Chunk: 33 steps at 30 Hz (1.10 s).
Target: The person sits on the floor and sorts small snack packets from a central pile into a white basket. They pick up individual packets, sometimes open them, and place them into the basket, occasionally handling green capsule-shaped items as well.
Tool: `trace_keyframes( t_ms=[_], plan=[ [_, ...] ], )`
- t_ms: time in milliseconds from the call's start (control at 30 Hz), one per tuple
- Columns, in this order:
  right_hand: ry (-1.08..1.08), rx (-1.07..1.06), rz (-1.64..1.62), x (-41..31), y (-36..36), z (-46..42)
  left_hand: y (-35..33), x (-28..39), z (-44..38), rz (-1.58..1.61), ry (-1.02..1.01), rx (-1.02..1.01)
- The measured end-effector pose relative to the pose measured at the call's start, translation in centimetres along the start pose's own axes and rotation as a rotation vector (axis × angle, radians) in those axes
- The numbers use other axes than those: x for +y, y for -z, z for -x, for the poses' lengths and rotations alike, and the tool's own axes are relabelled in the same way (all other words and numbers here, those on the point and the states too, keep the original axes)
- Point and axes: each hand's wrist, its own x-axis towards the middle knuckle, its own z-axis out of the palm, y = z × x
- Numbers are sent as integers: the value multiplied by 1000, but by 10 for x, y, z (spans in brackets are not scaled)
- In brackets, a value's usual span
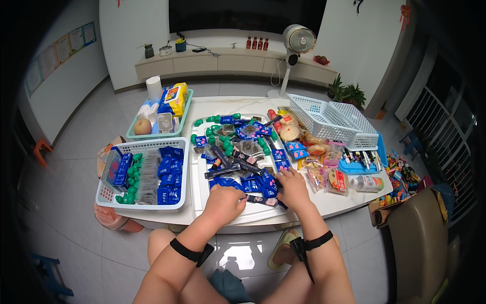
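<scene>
My left hand (224, 203) is at the near edge of a white tray (201, 216), fingers curled. Its thumb and forefinger close on the left end of a dark stick packet (262, 200). At the tray's right side my right hand (293, 188) reaches down over dark and blue packets; whether it grips one is hidden. A mixed pile fills the tray: blue sachets (251, 185), green capsule-like pieces (228, 146), clear sachets with dark contents (246, 145) and more dark sticks (220, 156). A white basket (186, 152) on the left holds sorted rows of blue sachets, clear packets and green pieces.
Behind the basket stands a green tray (188, 110) with wipes, a paper roll and a round fruit. Snack packages (317, 150), a bottle (368, 183), empty white baskets (322, 117) and a blue tray (355, 167) of pens crowd the right. A pink-lined bin (110, 217) sits below left.
</scene>
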Motion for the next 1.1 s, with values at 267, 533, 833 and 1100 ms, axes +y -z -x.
trace_keyframes(
  t_ms=[267, 533, 833, 1100],
  plan=[
    [32, -80, -3, -9, -13, -5, -7, 2, -7, 37, -17, 17],
    [40, 26, -56, -13, -9, -1, -10, 2, -12, 26, -17, 11],
    [63, 98, -564, -45, 6, 23, -13, 15, -7, 425, 166, 151],
    [46, 92, -331, -23, 9, 13, -31, -1, -11, 981, 425, -80]
  ],
)
